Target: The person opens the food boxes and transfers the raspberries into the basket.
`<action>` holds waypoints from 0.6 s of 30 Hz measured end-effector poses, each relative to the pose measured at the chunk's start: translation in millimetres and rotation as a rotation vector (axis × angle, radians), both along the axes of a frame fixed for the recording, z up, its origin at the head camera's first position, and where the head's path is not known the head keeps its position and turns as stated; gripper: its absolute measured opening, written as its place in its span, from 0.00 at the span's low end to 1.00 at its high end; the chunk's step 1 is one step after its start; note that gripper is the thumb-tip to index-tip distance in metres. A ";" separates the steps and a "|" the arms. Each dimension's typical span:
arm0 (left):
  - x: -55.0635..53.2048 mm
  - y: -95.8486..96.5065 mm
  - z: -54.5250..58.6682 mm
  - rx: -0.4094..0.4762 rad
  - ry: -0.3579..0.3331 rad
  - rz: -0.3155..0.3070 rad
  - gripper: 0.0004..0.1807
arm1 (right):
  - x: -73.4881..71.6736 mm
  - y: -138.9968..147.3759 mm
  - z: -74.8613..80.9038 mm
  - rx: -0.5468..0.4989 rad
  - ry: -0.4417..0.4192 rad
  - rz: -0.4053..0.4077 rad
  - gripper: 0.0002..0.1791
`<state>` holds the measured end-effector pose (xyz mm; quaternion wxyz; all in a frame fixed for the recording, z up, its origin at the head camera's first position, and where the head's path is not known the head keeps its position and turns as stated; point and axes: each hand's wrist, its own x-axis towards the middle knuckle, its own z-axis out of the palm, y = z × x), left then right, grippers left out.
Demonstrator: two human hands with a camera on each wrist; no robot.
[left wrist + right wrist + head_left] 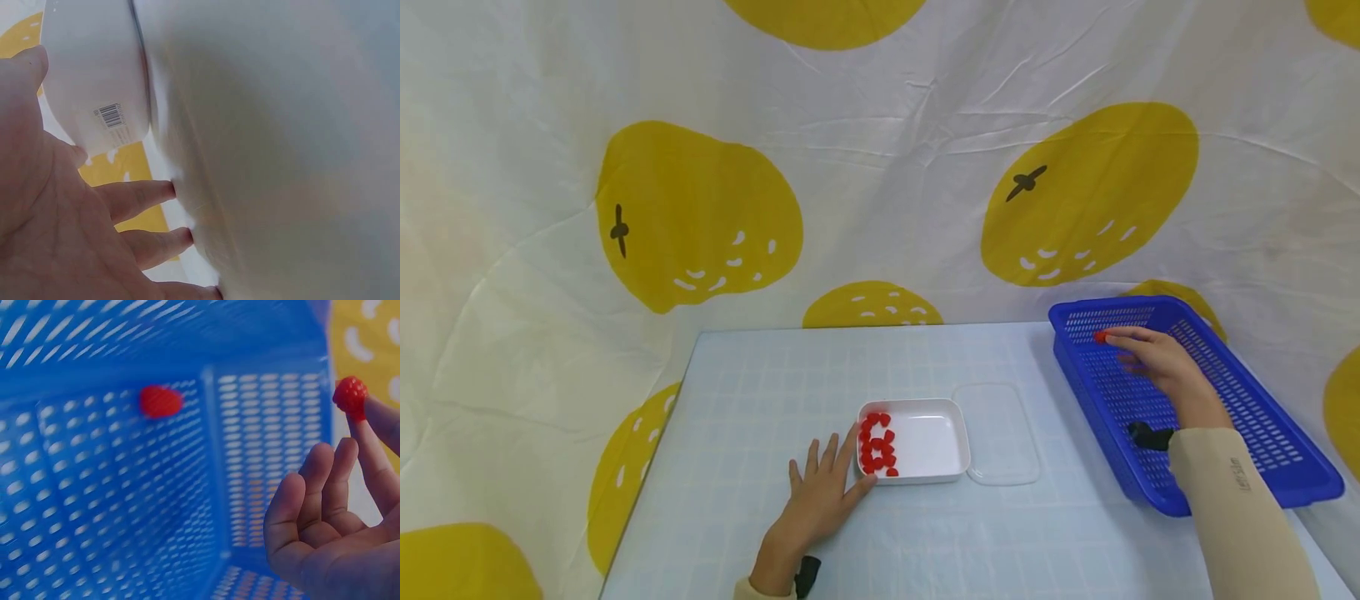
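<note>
My right hand is over the far end of the blue basket, pinching a red raspberry between thumb and index finger; its other fingers are loosely bent. A second raspberry lies in the basket in the right wrist view. At the table's middle is a white rectangular container, with several raspberries grouped along its left side. Spread fingers of my left hand rest on the table, while its thumb and index finger touch the container's left end. The left wrist view shows the container's barcoded side.
A clear flat lid lies just right of the container. The light blue checked tablecloth covers the table. Behind it hangs a white curtain with yellow fruit prints. The basket stands at the table's right edge.
</note>
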<state>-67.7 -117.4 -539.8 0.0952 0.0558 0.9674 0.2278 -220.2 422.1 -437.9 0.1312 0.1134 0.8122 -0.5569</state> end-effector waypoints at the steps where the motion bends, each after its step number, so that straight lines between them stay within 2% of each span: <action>1: 0.0 -0.1 0.2 -0.003 0.000 0.000 0.50 | -1.2 2.8 -3.3 -0.002 -0.017 0.000 0.10; 4: 0.4 0.2 2.1 -0.002 0.002 0.001 0.50 | -4.3 9.1 -12.2 -0.010 -0.048 0.008 0.05; 8: 1.2 1.0 4.0 0.000 -0.001 0.004 0.50 | -7.2 11.3 -22.2 0.005 -0.065 0.016 0.07; 14: 1.4 1.4 5.8 0.004 0.000 0.000 0.50 | -7.9 9.0 -28.2 -0.001 -0.066 0.013 0.13; 18: 1.6 0.9 6.3 0.002 -0.006 0.002 0.50 | -6.4 4.2 -21.4 0.023 -0.014 -0.007 0.22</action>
